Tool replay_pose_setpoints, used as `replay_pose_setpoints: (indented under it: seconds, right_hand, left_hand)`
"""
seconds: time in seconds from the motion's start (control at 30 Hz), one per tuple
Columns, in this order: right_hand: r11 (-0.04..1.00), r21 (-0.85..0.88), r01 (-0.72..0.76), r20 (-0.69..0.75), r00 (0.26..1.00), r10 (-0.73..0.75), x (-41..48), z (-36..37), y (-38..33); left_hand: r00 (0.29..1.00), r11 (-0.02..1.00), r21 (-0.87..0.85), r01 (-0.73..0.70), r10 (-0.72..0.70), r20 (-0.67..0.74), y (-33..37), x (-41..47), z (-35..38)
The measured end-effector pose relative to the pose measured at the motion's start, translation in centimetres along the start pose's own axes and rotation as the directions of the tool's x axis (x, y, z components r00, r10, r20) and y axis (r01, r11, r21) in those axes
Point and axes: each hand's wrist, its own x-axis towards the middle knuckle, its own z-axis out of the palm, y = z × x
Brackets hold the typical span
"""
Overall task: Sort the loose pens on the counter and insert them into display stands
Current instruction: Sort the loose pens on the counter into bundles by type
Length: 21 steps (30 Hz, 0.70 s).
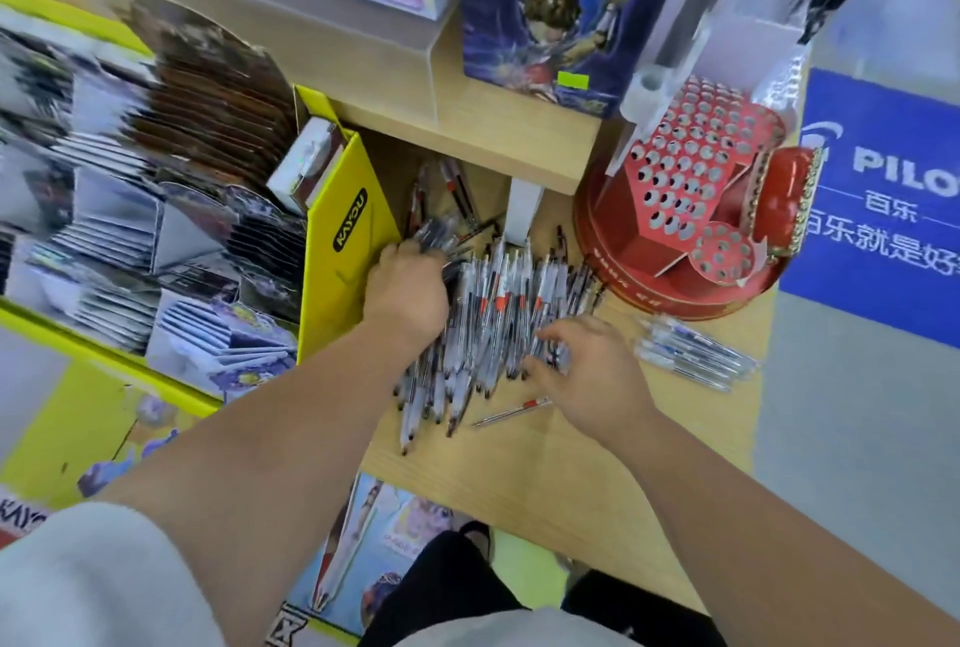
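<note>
Clear-plastic pens heaped mid-counter, left of red stand. Light, stiff, slippery; pinch mid-barrel. Left hand clutching a bunch; right hand fingers spread over the pile.

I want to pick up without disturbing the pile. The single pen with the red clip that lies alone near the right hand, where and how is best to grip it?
Probably pinch the single pen at mid-barrel from above, thumb and finger on its two long sides. It lies flat on the counter, apart from the pile, so its middle is free. The right hand is nearest.
</note>
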Motion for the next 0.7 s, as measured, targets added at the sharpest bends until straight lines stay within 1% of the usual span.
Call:
replay_pose_setpoints:
  seconds: [0.1,0.2,0.33,0.47,0.6,0.7]
  right_hand:
    - [1.000,0.010,-0.025,0.005,1.000,0.025,0.6,-0.1,-0.2]
    - [0.999,0.012,-0.041,0.022,0.999,0.041,0.9,0.0,-0.6]
    - [0.998,0.015,-0.067,0.052,0.996,0.066,1.1,0.2,-0.6]
    - [0.999,-0.012,-0.051,0.048,0.998,0.051,1.4,0.2,-1.1]
    - [0.999,-0.031,-0.008,0.015,1.000,0.009,2.1,0.1,-2.1]
    - [0.997,-0.033,0.075,0.016,0.997,-0.075,3.1,0.3,-3.6]
  left_hand:
    - [0.997,0.996,-0.086,0.000,-0.006,-0.073,-0.7,-0.1,0.2]
    - [0.994,0.985,-0.174,0.018,-0.037,-0.106,-1.1,-0.9,0.1]
    - [0.992,0.962,-0.271,0.021,-0.054,-0.113,-1.5,-2.7,0.2]
    - [0.992,0.940,-0.338,0.052,-0.089,-0.094,-1.8,-4.2,0.4]
    - [0.986,0.881,-0.470,0.052,-0.119,-0.114,-1.8,-5.2,0.1]
    - [0.973,0.796,-0.596,0.107,-0.207,-0.101,-2.2,-6.4,0.2]
